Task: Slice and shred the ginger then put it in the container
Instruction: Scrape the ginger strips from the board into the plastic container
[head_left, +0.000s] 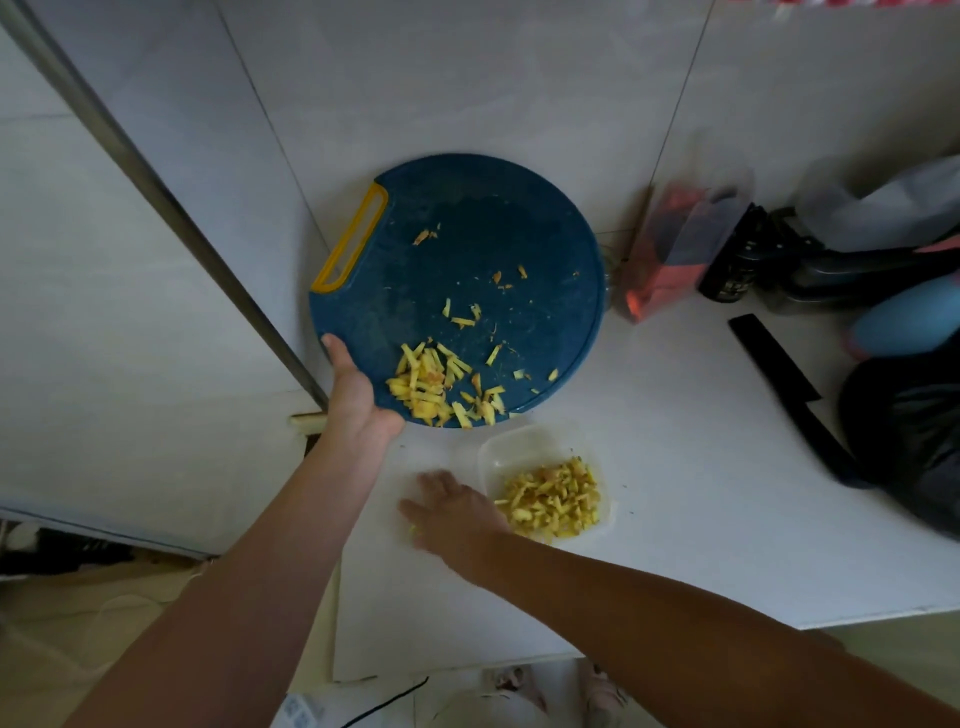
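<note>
**Left hand steadies the cutting board for a sweep**

Gripping the blue board's lower-left edge, the left hand holds its near rim, heaped with shredded ginger, just behind the clear container on the table. The right hand lies flat, fingers spread, beside the part-filled container. Bringing the board's rim over the container before sweeping slowly should limit spills.

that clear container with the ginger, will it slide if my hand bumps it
Probably slides: the clear container looks thin and light, sitting on a smooth white table. Unlikely to tip, being low and wide. The right hand beside it could steady it.
</note>
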